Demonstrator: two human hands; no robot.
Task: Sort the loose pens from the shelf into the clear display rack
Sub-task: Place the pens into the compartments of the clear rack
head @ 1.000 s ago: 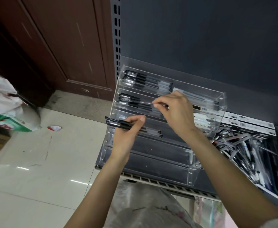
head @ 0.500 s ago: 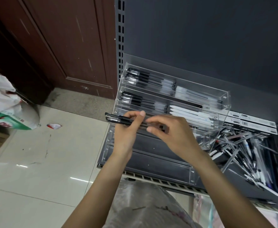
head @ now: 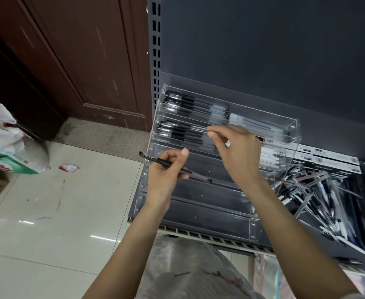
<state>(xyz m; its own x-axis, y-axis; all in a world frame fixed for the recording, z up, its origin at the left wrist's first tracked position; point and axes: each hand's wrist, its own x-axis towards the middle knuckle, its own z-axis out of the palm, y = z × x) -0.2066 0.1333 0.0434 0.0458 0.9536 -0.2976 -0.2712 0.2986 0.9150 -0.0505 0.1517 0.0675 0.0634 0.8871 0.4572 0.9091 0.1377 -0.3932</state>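
A clear tiered display rack stands on the dark shelf, its top two tiers holding rows of black-capped pens. My left hand grips a small bunch of black pens in front of the rack's third tier. My right hand pinches the end of one clear-barrelled pen and holds it over the second tier. A heap of loose pens lies on the shelf to the right of the rack.
Flat pen boxes sit behind the loose heap. The rack's lower tiers hold nothing. A brown door and tiled floor lie to the left, with white bags there. A plastic-wrapped bundle sits under the shelf edge.
My right hand took one pen from the bunch in my left hand and rose with it to the second tier. My left hand stayed put with the remaining pens.
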